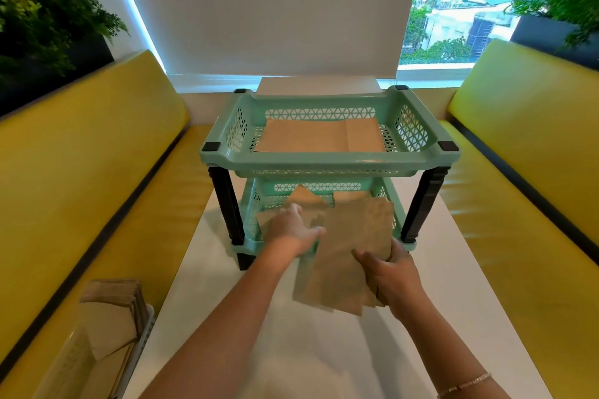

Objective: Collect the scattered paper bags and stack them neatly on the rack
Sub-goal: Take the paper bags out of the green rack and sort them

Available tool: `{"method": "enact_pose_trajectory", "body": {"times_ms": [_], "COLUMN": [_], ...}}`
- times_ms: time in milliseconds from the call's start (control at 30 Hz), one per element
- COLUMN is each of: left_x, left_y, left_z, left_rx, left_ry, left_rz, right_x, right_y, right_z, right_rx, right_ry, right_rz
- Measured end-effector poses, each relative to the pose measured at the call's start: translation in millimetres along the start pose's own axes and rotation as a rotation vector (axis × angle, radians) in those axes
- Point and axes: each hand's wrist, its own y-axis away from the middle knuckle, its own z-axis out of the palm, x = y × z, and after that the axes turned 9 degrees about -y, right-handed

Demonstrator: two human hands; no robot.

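Observation:
A mint-green two-tier rack [330, 160] with black legs stands on the white table [437, 285]. Flat brown paper bags [319, 139] lie neatly in its top basket. My right hand [390, 275] grips a bundle of brown paper bags [346, 256] by its near right corner, with the far end pushed into the lower basket [259, 201]. My left hand [293, 228] reaches into the lower basket and rests on loose bags [306, 199] lying askew there; its fingertips touch the bundle's left edge.
Yellow benches [81, 172] flank the table on both sides. A white container holding more brown bags [110, 311] sits on the left bench near me. Potted plants [42, 13] stand behind both benches. A window with a lowered blind lies beyond the rack.

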Motion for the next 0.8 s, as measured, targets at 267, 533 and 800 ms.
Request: {"method": "enact_pose_trajectory", "body": {"times_ms": [267,533,800], "left_x": [-15,-11,8], "left_y": [-74,-81,-64], "left_z": [10,8,-25], "left_rx": [-0.111,0.014,0.221], "left_ry": [-0.46,-0.634,-0.102], "left_rz": [0.007,0.038,-0.093], "right_x": [4,13,14], "right_y": [-13,-22,-21], "right_z": [-9,-15,-13], "right_rx": [0.016,0.044,0.047], "right_ry": [-0.009,0.039,0.004], "right_rz": [0.085,0.112,0.096]}}
